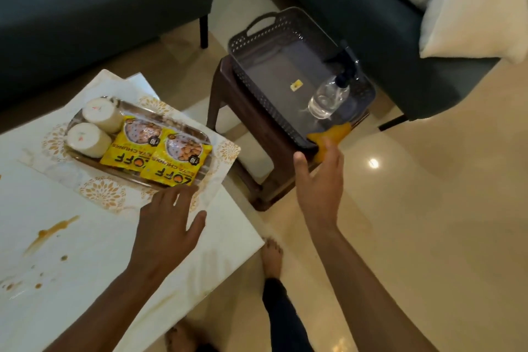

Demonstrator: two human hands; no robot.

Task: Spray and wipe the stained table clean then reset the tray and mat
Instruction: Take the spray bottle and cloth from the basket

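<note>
A white table (94,260) carries brown stains (51,230) near its left side. On it lies a patterned mat (114,194) under a metal tray (197,134) holding two white cups (94,123) and two yellow snack packets (160,151). My left hand (168,223) rests flat at the mat's near edge, fingers apart. My right hand (320,177) reaches toward a yellow cloth (331,134) draped over the rim of a grey basket (257,34); its fingertips touch the cloth, and I cannot tell whether it grips it. A clear spray bottle (328,94) lies inside the basket.
The basket sits on a dark brown stool (257,157) right of the table. Dark sofas (85,8) stand behind, one with white cushions (471,8). My bare feet (271,257) stand on the glossy beige floor (428,208) beside the table corner.
</note>
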